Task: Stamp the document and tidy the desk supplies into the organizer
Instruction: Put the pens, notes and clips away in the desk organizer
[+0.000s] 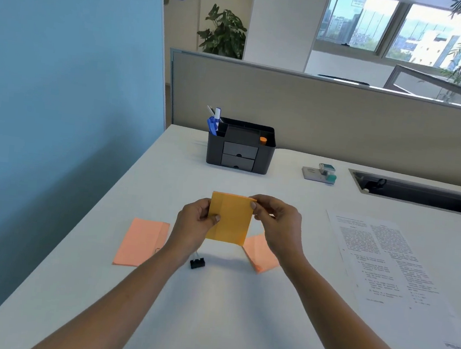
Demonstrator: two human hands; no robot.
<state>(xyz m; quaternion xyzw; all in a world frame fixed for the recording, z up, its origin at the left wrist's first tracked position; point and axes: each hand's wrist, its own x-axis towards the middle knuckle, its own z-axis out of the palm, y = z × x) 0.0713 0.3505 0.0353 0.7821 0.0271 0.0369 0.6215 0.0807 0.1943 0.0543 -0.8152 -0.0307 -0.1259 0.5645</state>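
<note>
Sticky-note pad held at frame centre; tidying incomplete.

The left hand point(198, 222) and right hand point(277, 222) pinch a yellow-orange square paper pad point(230, 221) by its side edges, above the white desk point(237, 317). Still out: two salmon-pink pads point(141, 243), a black binder clip point(197, 263), the grey-and-teal stamp point(320, 172). The black plastic organizer point(240, 147) stands upper centre. The printed document point(387, 264) lies at right; its text, including any stamp mark, is illegible.

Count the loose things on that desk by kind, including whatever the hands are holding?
Orange sticky pad, held in both hands: 1
Pink sticky pads: 2
Binder clip: 1
Printed document: 1
Stamp: 1
Organizer: 1
Total: 7
</note>
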